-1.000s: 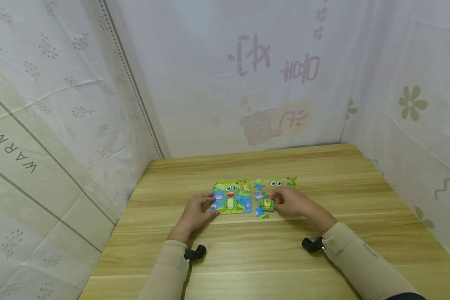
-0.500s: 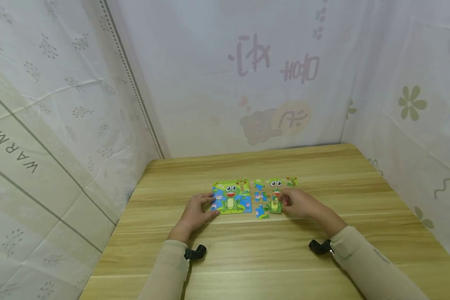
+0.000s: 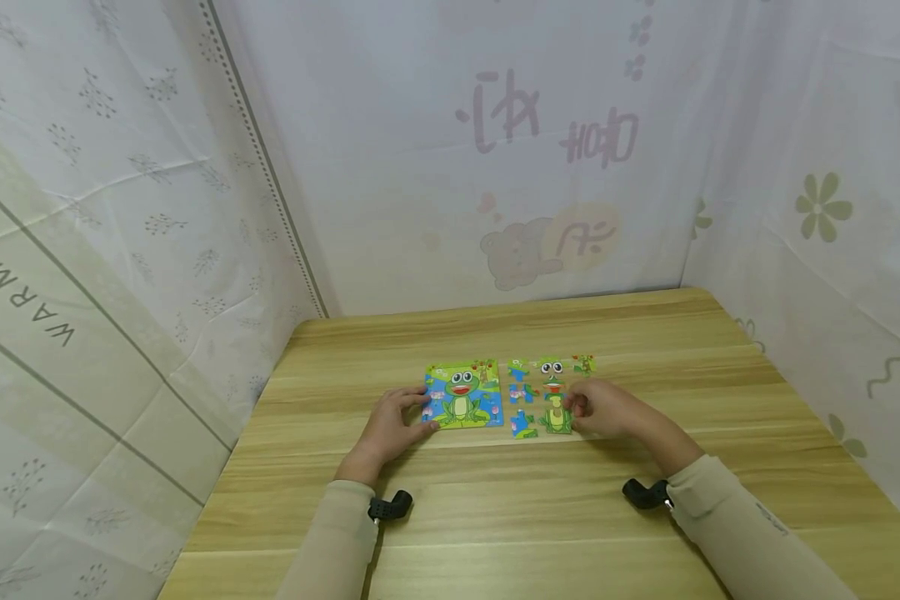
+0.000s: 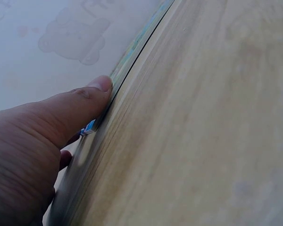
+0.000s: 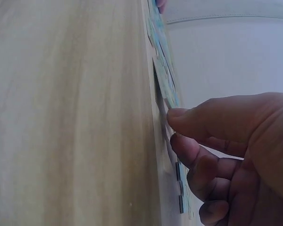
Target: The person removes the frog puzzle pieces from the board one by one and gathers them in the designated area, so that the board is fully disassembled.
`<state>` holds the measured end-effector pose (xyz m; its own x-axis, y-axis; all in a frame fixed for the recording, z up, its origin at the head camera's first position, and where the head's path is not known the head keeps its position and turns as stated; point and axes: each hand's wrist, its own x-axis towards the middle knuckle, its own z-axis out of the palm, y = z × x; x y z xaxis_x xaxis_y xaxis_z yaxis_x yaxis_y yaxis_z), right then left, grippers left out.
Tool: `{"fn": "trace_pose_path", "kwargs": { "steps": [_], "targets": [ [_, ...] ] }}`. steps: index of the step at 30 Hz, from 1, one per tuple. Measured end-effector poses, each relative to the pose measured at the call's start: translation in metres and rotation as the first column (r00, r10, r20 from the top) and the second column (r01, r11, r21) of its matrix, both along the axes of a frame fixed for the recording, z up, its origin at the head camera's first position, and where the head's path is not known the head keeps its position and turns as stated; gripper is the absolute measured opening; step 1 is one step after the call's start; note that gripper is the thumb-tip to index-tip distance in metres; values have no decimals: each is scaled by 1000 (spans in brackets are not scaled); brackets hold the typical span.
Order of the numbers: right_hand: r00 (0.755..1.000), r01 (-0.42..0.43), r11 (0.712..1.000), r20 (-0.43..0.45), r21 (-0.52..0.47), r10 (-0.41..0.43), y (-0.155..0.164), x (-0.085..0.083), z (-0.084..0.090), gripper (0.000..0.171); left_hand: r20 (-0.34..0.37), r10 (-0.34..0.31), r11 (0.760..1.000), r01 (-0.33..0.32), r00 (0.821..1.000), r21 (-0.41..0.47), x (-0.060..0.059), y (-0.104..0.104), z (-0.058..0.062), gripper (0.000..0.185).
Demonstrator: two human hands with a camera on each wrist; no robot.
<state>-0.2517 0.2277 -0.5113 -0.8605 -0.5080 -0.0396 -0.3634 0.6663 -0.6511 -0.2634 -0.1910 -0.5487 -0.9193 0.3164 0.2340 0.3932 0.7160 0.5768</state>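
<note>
A square frog picture board (image 3: 462, 396) lies flat on the table. My left hand (image 3: 392, 425) holds its near left corner, thumb (image 4: 96, 89) on the near edge and fingers at the left side. To the board's right, my right hand (image 3: 603, 408) pinches a puzzle piece (image 3: 556, 419) with the frog's green belly and legs between thumb (image 5: 184, 120) and finger. In the right wrist view this piece is tilted, its edge off the table. Behind it lie a red-mouth piece (image 3: 553, 386) and an eyes piece (image 3: 551, 367). The right fingers may hide other pieces.
Left of the belly piece are several loose pieces: a blue lower corner piece (image 3: 523, 425), a pink-flower piece (image 3: 522, 392) and a blue-green upper piece (image 3: 518, 369). A tree piece (image 3: 585, 362) lies far right. Patterned curtains (image 3: 435, 167) surround the wooden table (image 3: 480, 508).
My right hand has moved right and slightly nearer with the belly piece, away from the left-hand pieces. The mouth piece has come into view. The left hand and board stay still.
</note>
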Motion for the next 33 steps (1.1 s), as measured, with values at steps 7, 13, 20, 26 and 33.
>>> {"fn": "trace_pose_path", "kwargs": {
  "steps": [7, 13, 20, 26, 33],
  "targets": [
    [1000, -2, 1000, 25, -4, 3, 1, 2, 2, 14, 12, 9, 1000, -9, 1000, -9, -1, 0, -1, 56],
    [999, -7, 1000, 34, -8, 7, 2, 2, 1, 14, 15, 11, 1000, -10, 1000, -15, 0, 0, 0, 56],
    [999, -12, 1000, 32, 1, 12, 3, 2, 0, 14, 15, 7, 1000, -7, 1000, -15, 0, 0, 1, 56],
    [999, -20, 1000, 27, 6, 20, 4, 2, -1, 15, 8, 0, 1000, 0, 1000, -10, 1, 0, 1, 56],
    [999, -9, 1000, 36, 7, 8, 4, 1, -1, 16, -2, -3, 1000, 3, 1000, -5, 1, 0, 1, 55]
  ]
}}
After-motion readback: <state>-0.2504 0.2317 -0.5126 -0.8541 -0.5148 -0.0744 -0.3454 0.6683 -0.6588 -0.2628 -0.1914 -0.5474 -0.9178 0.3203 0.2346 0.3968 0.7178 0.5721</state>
